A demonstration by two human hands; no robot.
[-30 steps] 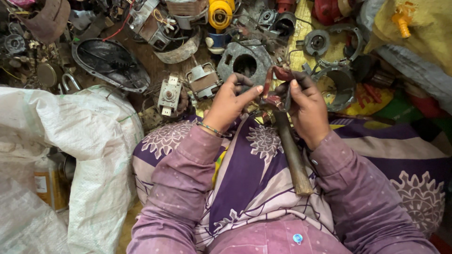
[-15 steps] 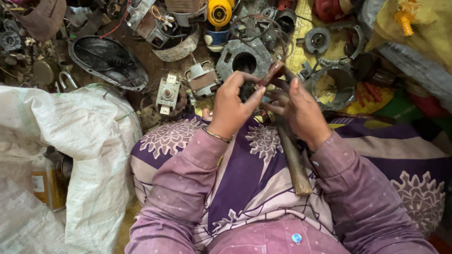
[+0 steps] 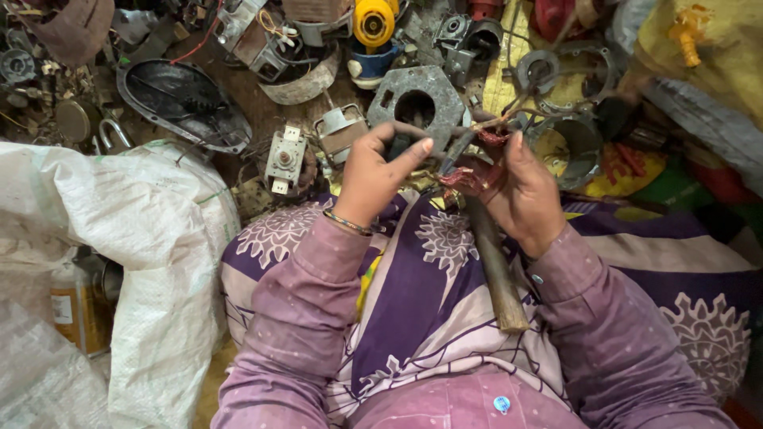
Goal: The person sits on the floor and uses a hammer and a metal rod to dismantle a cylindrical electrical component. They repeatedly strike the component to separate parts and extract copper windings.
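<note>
Over lap: left hand [image 3: 373, 171] grips dark part; right hand [image 3: 520, 187] clutches copper wire [image 3: 469, 179] w/ wooden-handled tool [image 3: 493, 266].

The handle [image 3: 494, 270] looks like worn, matt brown wood. The coil [image 3: 465, 179] in the hands shows reddish copper wire with a dull sheen. The plate [image 3: 421, 99] is grey, rough cast metal. The sack [image 3: 119, 230] is woven white plastic; the skirt [image 3: 429, 294] is soft printed cloth.
</note>
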